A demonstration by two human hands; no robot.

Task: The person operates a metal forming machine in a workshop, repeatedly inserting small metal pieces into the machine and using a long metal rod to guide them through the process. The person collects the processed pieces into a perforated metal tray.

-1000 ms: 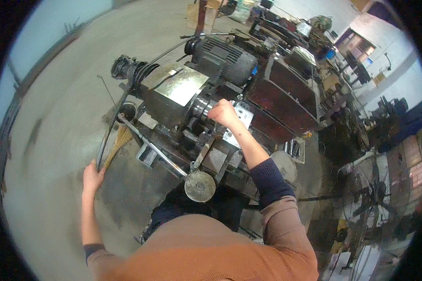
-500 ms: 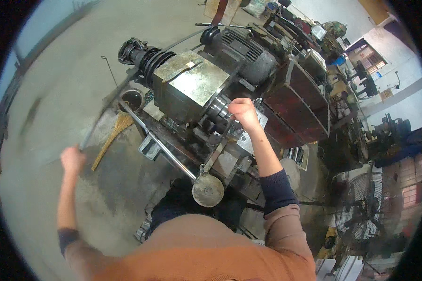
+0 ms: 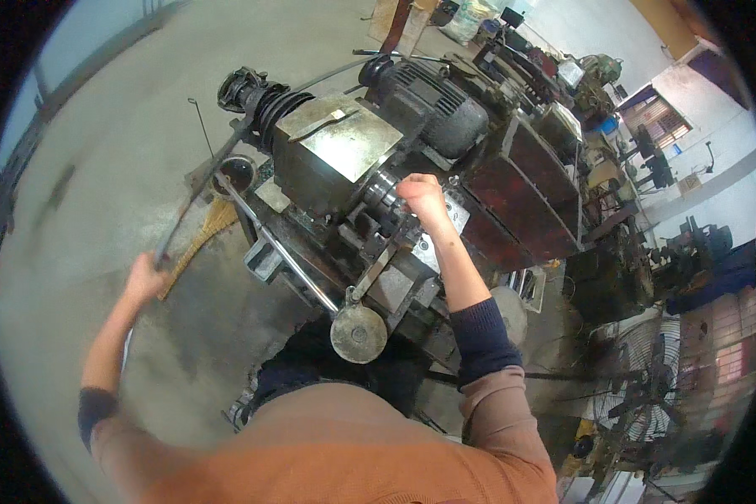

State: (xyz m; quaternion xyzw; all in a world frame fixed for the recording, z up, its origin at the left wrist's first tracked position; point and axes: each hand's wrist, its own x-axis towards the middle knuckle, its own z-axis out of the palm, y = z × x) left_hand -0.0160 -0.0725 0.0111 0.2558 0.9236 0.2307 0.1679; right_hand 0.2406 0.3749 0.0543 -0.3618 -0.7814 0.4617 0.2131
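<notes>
At the left my left hand (image 3: 147, 277) is closed around a long grey rod (image 3: 179, 217), which slants up past the back of the machine. A thin piece of it shows below my wrist. In front of me stands a greasy metal machine with a box-shaped headstock (image 3: 338, 139) and a shiny round spindle nose (image 3: 381, 187). My right hand (image 3: 422, 200) is at the spindle nose, fingers curled in; what they grip there is hidden. Nearer to me are a silver lever bar (image 3: 290, 259) and a round metal disc (image 3: 359, 333).
A motor (image 3: 433, 105) sits behind the headstock, with a reddish metal cabinet (image 3: 521, 197) to its right. A straw broom (image 3: 195, 246) and a round pot (image 3: 238, 175) are left of the machine. A caged fan (image 3: 647, 378) stands at the right.
My left hand has moved up and slightly right, still on the rod, whose lower end now shows by my forearm. The right hand stays at the spindle nose while the view shifts slightly.
</notes>
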